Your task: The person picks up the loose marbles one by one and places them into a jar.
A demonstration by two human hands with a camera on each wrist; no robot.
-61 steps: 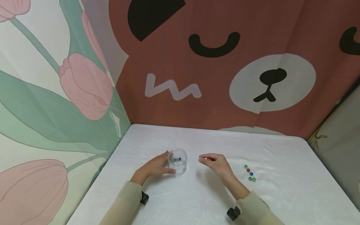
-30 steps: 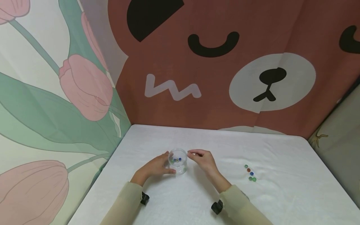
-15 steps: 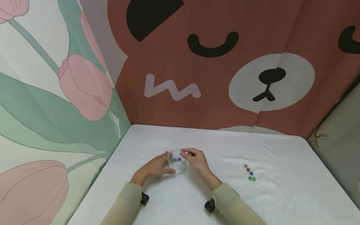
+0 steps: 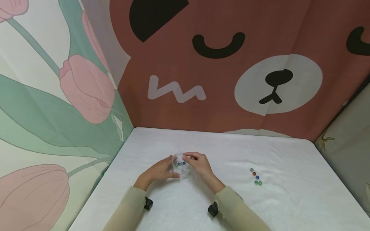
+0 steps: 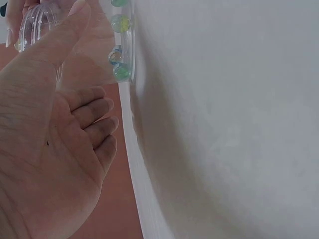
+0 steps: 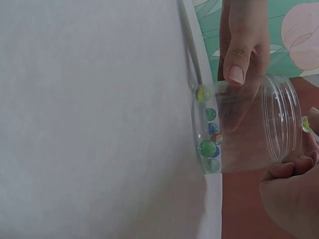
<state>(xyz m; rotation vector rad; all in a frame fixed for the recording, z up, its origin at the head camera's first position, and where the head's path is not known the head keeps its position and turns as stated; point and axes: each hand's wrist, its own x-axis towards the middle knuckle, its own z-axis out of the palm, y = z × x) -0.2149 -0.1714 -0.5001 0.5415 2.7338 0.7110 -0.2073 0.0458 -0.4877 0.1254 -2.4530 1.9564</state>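
A clear plastic jar (image 6: 241,142) with a ribbed screw-thread neck stands upright on the white table. My left hand (image 4: 159,170) holds it from the side, thumb in front and fingers behind. Several glass marbles (image 6: 208,148), green, blue and yellow-streaked, lie on the jar's bottom. Over the open mouth, my right hand (image 4: 202,165) pinches a clear marble (image 6: 305,124) with a yellow streak between thumb and finger. The right wrist view shows that marble just above the rim.
To the right on the white tablecloth (image 4: 297,189) lies a loose row of several marbles, among them a red one (image 4: 254,173) and a blue one (image 4: 257,177). A brown bear-print backdrop (image 4: 173,118) rises behind the table, with a tulip-print one (image 4: 89,93) on the left.
My right hand has moved left from beside the jar to over its mouth, with the pinched marble. The left hand and the jar have stayed in place.
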